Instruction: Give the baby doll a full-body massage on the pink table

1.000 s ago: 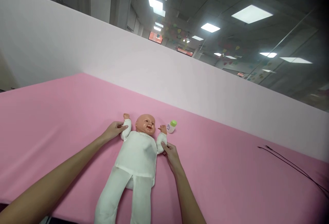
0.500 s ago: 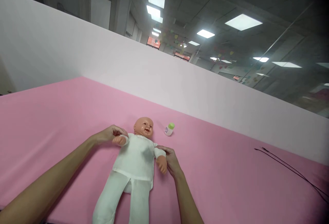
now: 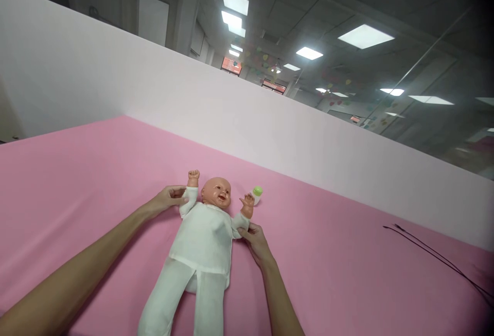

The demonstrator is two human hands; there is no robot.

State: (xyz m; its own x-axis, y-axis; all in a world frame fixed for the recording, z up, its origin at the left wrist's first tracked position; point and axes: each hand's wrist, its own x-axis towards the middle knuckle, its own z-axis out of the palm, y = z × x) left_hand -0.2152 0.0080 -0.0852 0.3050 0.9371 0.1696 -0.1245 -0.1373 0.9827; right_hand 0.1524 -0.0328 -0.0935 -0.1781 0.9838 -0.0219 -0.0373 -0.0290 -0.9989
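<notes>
A baby doll (image 3: 203,246) in a white suit lies on its back on the pink surface (image 3: 96,181), head toward the far wall. Both of its arms point up beside its head. My left hand (image 3: 168,198) is closed on the doll's arm on the left side, at the white sleeve. My right hand (image 3: 255,241) pinches the sleeve of the doll's other arm, just below its raised hand. A small white bottle with a green cap (image 3: 256,194) lies just past that raised hand, partly hidden by it.
A white partition wall (image 3: 270,130) runs along the far edge of the pink surface. A thin black cable (image 3: 432,253) lies on the pink surface at the far right. Ceiling lights and a glass wall show above the partition.
Half a second ago the doll's arms were lowered toward its body; both hands have now swung them back up beside the head, as they were one second ago.
</notes>
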